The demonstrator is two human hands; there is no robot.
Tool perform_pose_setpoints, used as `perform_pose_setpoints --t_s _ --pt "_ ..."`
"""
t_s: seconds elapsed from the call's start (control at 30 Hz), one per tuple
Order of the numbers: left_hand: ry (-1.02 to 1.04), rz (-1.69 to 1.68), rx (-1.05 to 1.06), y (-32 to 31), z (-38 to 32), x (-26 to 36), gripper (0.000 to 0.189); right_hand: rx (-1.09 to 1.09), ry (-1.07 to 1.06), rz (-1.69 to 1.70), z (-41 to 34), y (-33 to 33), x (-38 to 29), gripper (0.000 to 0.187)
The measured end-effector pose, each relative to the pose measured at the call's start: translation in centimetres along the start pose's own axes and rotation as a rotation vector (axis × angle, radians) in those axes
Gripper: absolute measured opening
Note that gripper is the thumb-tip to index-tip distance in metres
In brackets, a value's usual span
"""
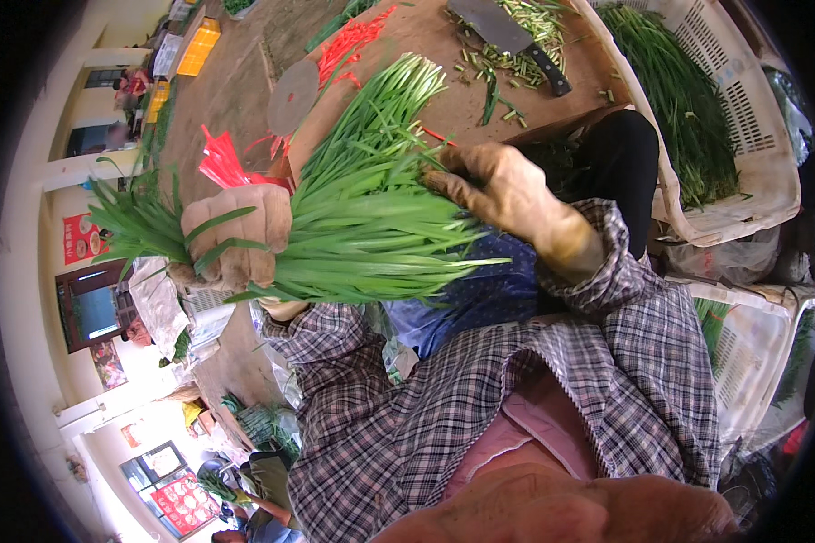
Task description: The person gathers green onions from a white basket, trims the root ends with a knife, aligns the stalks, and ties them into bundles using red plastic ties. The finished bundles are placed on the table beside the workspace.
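My left hand (238,234), in a soiled glove, is closed around a bunch of long green leaves (373,248), probably garlic chives. Leaf tips stick out past the fist on the left, and the rest fans rightward above my lap. Gloved too, my right hand (509,197) is at the right edge of the greens with its fingers bent against them. Whether it pinches any leaf is hidden. Behind the held leaves, more chives (380,108) rest on a brown board (441,115), pale stem ends pointing away from me.
A cleaver (509,41) lies on the board among trimmed stem bits (536,27). Red plastic strips (353,44) and a grey disc (293,97) are at the board's left. A white crate (781,163) of chives stands right. A person (272,489) is at lower left.
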State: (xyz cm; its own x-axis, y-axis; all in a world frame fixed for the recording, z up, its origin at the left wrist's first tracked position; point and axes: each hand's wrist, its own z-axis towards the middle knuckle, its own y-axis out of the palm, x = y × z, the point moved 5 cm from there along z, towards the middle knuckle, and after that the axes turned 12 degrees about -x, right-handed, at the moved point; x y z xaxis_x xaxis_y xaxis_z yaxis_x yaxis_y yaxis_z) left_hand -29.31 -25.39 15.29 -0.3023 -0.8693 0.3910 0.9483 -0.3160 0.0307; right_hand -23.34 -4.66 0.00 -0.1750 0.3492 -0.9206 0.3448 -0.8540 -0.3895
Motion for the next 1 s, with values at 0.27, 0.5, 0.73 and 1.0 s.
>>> perform_pose_setpoints --t_s 0.27,0.5,0.73,1.0 --pt "-0.110 -0.162 -0.211 1.6 -0.1 0.4 0.026 -0.004 0.292 -0.306 -3.5 -2.5 6.3 0.042" --pt "-0.260 -0.178 -0.253 1.7 1.0 0.5 0.023 -0.145 -0.147 0.155 -2.2 0.7 3.8 0.034" --pt "-0.338 -0.080 -0.230 3.4 0.9 1.6 0.013 -0.057 0.163 -0.144 -3.4 -1.8 8.3 0.034" --pt "-0.400 -0.211 -0.259 2.7 1.6 -0.4 0.009 -0.257 0.083 0.329 0.5 2.7 4.3 0.042"
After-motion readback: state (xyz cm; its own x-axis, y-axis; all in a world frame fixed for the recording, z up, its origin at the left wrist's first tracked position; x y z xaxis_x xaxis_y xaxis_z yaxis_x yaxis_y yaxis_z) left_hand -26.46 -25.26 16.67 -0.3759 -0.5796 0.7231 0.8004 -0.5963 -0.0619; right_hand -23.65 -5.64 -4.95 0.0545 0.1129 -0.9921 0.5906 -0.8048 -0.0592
